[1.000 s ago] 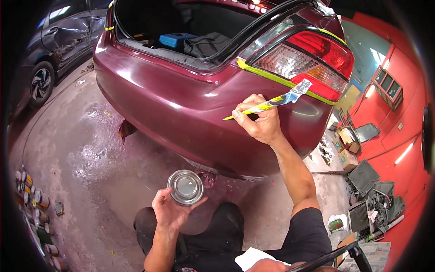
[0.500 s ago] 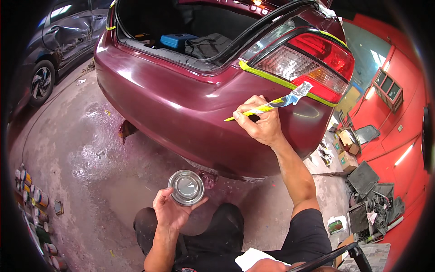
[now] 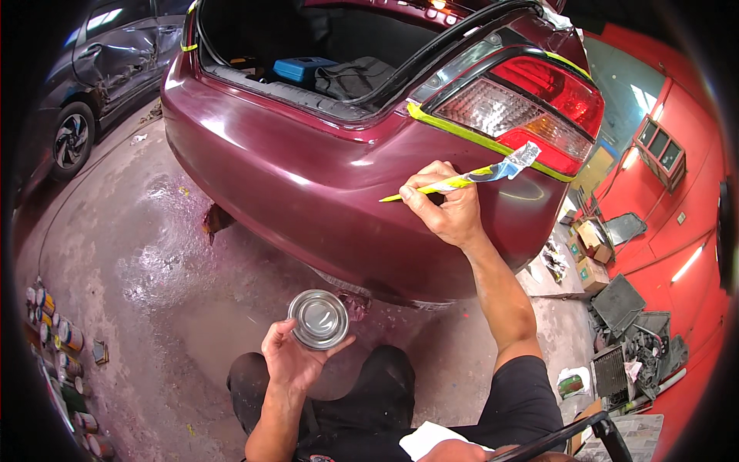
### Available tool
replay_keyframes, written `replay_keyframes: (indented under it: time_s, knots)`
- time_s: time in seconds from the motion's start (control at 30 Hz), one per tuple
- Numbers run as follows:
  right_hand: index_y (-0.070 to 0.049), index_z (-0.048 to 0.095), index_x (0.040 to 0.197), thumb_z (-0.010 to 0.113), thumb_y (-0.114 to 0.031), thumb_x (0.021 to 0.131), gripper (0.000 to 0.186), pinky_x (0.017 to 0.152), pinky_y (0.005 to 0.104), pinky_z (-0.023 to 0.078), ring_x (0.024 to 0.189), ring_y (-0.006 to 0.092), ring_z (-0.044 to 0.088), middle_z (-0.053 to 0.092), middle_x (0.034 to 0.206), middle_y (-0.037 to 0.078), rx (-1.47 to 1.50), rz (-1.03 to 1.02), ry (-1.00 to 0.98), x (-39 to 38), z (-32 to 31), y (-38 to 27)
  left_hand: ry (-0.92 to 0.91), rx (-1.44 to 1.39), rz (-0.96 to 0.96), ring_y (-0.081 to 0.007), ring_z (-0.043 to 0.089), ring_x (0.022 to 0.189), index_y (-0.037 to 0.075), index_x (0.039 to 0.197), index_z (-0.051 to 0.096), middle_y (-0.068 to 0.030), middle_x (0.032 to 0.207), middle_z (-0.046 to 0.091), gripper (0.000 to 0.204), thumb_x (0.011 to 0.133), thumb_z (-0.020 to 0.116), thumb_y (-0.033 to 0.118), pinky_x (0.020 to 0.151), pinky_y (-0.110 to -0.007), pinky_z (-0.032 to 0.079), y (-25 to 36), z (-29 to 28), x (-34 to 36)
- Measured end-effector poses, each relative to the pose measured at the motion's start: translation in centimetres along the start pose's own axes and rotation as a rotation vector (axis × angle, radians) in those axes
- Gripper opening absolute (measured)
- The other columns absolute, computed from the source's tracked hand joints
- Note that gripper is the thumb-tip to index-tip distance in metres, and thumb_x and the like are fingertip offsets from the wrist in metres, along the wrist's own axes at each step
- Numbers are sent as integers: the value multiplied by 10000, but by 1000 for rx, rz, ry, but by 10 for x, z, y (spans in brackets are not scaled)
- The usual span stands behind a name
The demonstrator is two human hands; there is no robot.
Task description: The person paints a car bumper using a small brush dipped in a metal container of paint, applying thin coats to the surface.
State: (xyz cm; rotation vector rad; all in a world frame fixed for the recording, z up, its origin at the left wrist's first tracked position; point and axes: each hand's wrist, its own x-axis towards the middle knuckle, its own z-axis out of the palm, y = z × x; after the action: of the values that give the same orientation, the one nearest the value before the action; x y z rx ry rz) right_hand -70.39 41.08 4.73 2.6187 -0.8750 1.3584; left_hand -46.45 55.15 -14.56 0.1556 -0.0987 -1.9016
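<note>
Low over my lap, my left hand (image 3: 296,356) holds a small round metal can (image 3: 319,319) from below and the side. Its shiny rim faces up; the inside looks pale, but I cannot tell what it contains. My right hand (image 3: 445,206) pinches a slim pointed yellow stick (image 3: 462,181) whose upper end is wrapped in silvery and bluish tape. The yellow point is aimed left, close to the dark red rear bumper (image 3: 308,177); I cannot tell whether it touches. Above that hand is a tail light (image 3: 531,108), edged below with yellow-green masking tape (image 3: 481,138).
The trunk holds a blue case (image 3: 302,69). A grey car (image 3: 115,58) with a dented door stands at far left. Several paint cans (image 3: 69,336) line the left floor edge. Boxes (image 3: 591,273) and dark car parts (image 3: 620,302) lie along the red wall (image 3: 677,262) at right.
The yellow stick's point has shifted very slightly left and up, with the right hand moving a touch. The left hand and can have barely moved.
</note>
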Motion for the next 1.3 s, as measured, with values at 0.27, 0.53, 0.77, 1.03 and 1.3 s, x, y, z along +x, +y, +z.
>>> replay_keyframes:
  time_s: [0.27, 0.53, 0.77, 1.03, 1.3]
  knots:
    - [-73, 773, 854, 786, -90, 847, 23, 733, 336, 442, 778, 159, 578, 685, 817, 17, -101, 13, -43, 0, 1, -4, -7, 9, 6, -441, 583, 1266, -3, 1387, 523, -243, 1387, 576, 606, 872, 563, 314, 1085, -774, 343, -3, -4, 4]
    - [-85, 762, 847, 802, -84, 828, 45, 734, 336, 432, 775, 155, 573, 682, 815, 7, -80, -15, -49, 0, 2, -3, -2, -15, -16, -422, 581, 1277, 16, 1363, 552, -218, 1379, 593, 564, 866, 554, 282, 1088, -743, 369, -1, -2, 5]
    - [-86, 761, 846, 803, -77, 823, 49, 729, 336, 427, 773, 154, 572, 677, 813, 3, -90, -17, -56, 0, 0, -4, -3, -18, -18, -421, 581, 1277, 17, 1368, 545, -222, 1378, 591, 567, 865, 553, 280, 1083, -743, 377, -1, -1, 4]
    - [-88, 758, 837, 805, -73, 817, 53, 724, 332, 416, 760, 148, 571, 674, 808, -3, -101, -28, -54, -1, 1, -1, 5, -15, -23, -423, 577, 1282, 11, 1368, 541, -226, 1383, 586, 570, 868, 550, 282, 1086, -744, 371, -2, -2, 7]
    - [-106, 766, 841, 815, -103, 811, 57, 706, 344, 429, 745, 167, 565, 666, 802, 1, -94, -24, -49, 1, 2, 0, -6, -10, 2, -457, 579, 1267, -12, 1390, 519, -260, 1387, 568, 606, 878, 564, 311, 1071, -776, 362, -1, -5, 9]
